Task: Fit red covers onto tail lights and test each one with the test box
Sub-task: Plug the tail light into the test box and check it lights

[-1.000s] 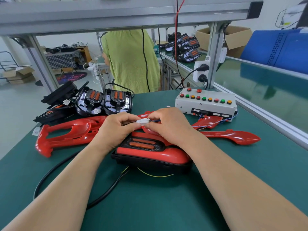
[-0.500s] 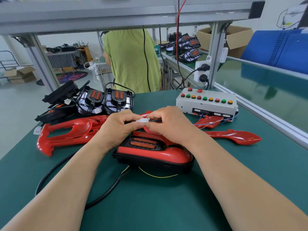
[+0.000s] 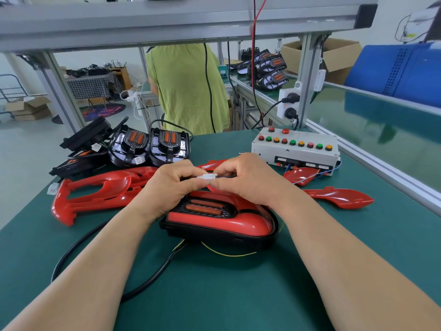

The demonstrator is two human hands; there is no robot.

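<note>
A tail light [image 3: 219,219] with a red cover on it lies on the green mat in front of me. Just above it both hands meet on a small white connector [image 3: 207,177]. My left hand [image 3: 171,187] pinches its left end and my right hand [image 3: 245,180] pinches the right end with the wire. The white test box [image 3: 296,149] with red, green and amber buttons stands behind my right hand. Loose red covers lie at left [image 3: 95,189] and right [image 3: 338,198]. Bare black tail lights [image 3: 152,146] stand at the back left.
A black cable [image 3: 78,247] loops across the mat at the near left, and a yellow wire [image 3: 226,254] trails from under the tail light. A person in a green shirt [image 3: 186,87] stands beyond the bench. An aluminium rail [image 3: 381,163] borders the right side.
Both hands have stayed above the tail light, still working the white connector together; their fingers have shifted only slightly.
</note>
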